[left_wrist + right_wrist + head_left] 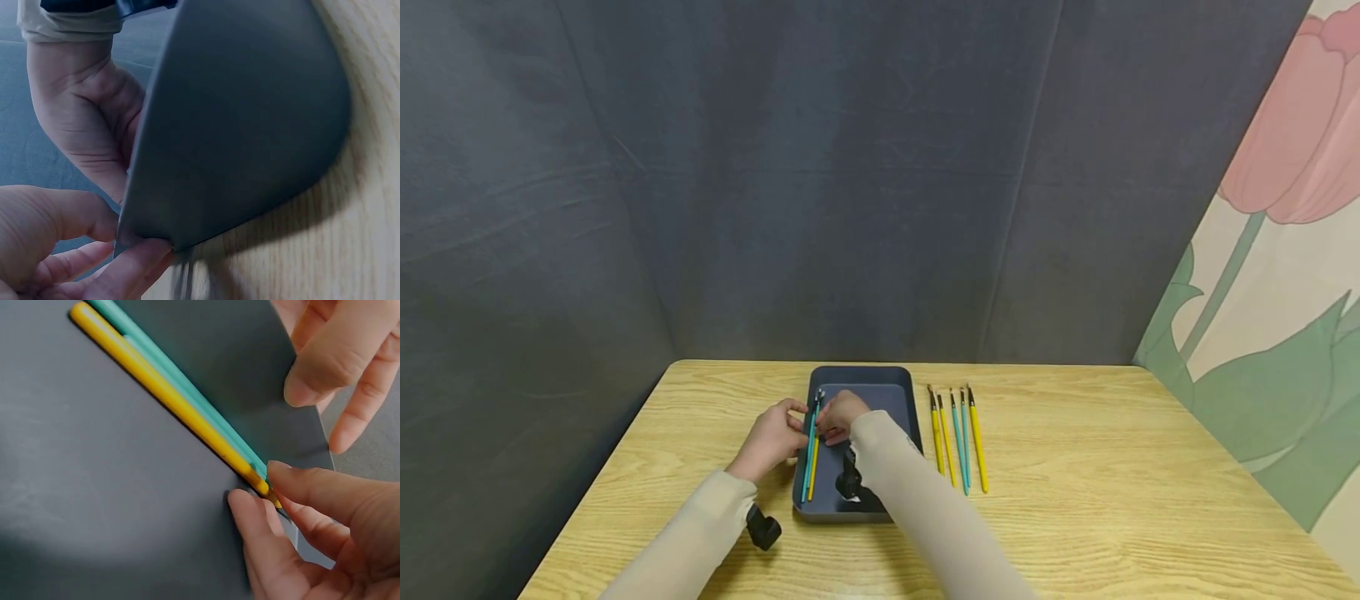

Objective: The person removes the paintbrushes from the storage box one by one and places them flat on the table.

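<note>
The dark grey tray [857, 517] holds two teal brushes [809, 450] and a yellow brush [814, 471], lying side by side along its left wall. My left hand [775, 442] grips the tray's left wall; in the left wrist view, thumb and fingers of that left hand [81, 250] are on either side of the rim. My right hand [842, 414] reaches inside the tray. In the right wrist view, the right hand [319, 531] pinches the yellow brush [169, 400] by its ferrule end, against the teal brushes [187, 387]. The bristles are hidden by the fingers.
Right of the tray, several brushes lie in a row on the wooden table [1112, 467]: yellow brushes [977, 442] at both sides, teal brushes [966, 442] between. A dark curtain [850, 183] hangs behind, and a tulip-patterned cloth [1285, 333] at the right.
</note>
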{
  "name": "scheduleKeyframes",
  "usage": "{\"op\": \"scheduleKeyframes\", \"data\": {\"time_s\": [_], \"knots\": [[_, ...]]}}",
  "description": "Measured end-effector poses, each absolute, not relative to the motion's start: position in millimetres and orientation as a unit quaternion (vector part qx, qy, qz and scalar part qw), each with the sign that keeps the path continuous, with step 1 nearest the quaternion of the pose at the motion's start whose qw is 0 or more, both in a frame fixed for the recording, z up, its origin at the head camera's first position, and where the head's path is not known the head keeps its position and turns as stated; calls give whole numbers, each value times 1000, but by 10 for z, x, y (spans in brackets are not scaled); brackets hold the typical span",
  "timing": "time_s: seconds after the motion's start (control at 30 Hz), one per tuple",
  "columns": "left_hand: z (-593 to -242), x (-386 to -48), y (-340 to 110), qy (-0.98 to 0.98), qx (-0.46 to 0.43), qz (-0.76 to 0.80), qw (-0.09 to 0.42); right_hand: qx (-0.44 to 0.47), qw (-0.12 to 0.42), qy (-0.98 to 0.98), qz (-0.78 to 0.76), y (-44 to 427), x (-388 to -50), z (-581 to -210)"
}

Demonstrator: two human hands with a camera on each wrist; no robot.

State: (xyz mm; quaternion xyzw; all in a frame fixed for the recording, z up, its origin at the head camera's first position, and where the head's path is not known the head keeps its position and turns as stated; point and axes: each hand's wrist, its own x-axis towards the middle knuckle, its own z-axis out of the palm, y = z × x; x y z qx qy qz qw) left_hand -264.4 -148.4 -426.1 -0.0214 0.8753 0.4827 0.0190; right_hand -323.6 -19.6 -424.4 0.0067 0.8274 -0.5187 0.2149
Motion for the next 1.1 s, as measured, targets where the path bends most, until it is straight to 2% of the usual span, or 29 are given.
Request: {"op": "scheduleKeyframes", "data": {"time_s": [0.3,1.1], "knots": [[-4262,-2649,-1492,876,-26,481,24,11,199,835,-513,-249,-3331,-4351],[-4271,-2645,-1506,877,-19,480,20,6,175,881,-441,-308,-3321,-4338]]}}
